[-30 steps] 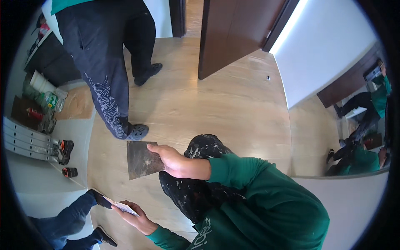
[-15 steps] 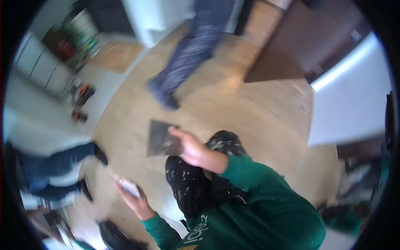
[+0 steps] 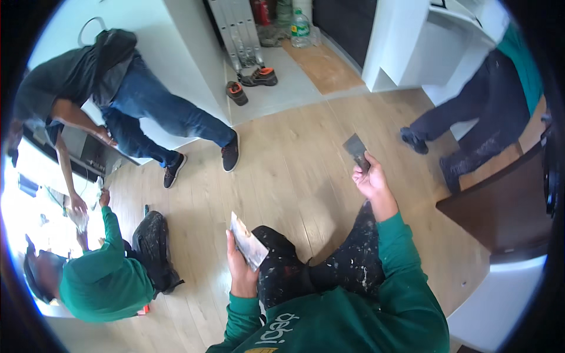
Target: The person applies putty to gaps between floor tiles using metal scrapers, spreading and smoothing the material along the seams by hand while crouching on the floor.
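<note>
My left hand [image 3: 242, 270] grips a flat plate [image 3: 249, 244] smeared with pale, putty-like stuff, held tilted beside my left knee. In my right hand [image 3: 372, 179], farther out over the floor, is a small putty knife [image 3: 355, 146]. Its dark grey square blade points up and away. My fingers wrap its lower part, so I cannot make out the handle's full shape. The two tools are well apart. Below them are my paint-spotted dark trousers [image 3: 353, 265].
A standing person in jeans [image 3: 156, 97] and a crouching person in green [image 3: 109, 282] are at left. Another person's dark-trousered legs [image 3: 488, 112] stand at right, near a brown panel [image 3: 500, 200]. Shoes [image 3: 259, 77], a ladder [image 3: 235, 29] and a bottle [image 3: 300, 29] stand beyond the wood floor [image 3: 282, 159].
The view has swung left and steadied, bringing the people at left fully in. My right hand and its blade have moved right and outward; both tools remain held.
</note>
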Action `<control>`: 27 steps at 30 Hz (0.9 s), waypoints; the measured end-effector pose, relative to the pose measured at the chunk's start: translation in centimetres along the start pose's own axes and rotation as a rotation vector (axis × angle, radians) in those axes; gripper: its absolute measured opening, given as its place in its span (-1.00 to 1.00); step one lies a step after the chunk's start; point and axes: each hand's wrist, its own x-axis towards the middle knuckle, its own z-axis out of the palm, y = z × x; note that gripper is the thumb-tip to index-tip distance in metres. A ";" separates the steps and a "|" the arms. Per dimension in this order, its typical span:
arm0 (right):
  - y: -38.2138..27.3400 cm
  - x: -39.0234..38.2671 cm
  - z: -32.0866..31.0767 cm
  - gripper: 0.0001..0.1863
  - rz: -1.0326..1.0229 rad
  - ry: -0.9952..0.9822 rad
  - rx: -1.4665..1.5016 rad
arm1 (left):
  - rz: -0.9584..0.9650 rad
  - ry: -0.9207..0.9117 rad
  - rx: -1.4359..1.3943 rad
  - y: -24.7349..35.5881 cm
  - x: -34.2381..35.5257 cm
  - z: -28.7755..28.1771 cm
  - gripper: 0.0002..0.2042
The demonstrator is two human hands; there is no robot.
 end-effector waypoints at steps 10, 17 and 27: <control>-8.8 3.6 10.1 -0.88 -0.150 -0.108 -0.218 | 0.154 0.176 0.103 3.5 4.3 -8.7 -0.41; -11.4 21.5 1.8 -0.87 -0.060 0.144 -0.304 | -0.062 0.082 0.248 1.5 20.7 -3.5 -0.34; -12.4 50.1 -19.6 -0.96 0.035 0.562 -0.418 | -0.285 0.090 0.494 -11.9 61.3 -0.6 -0.32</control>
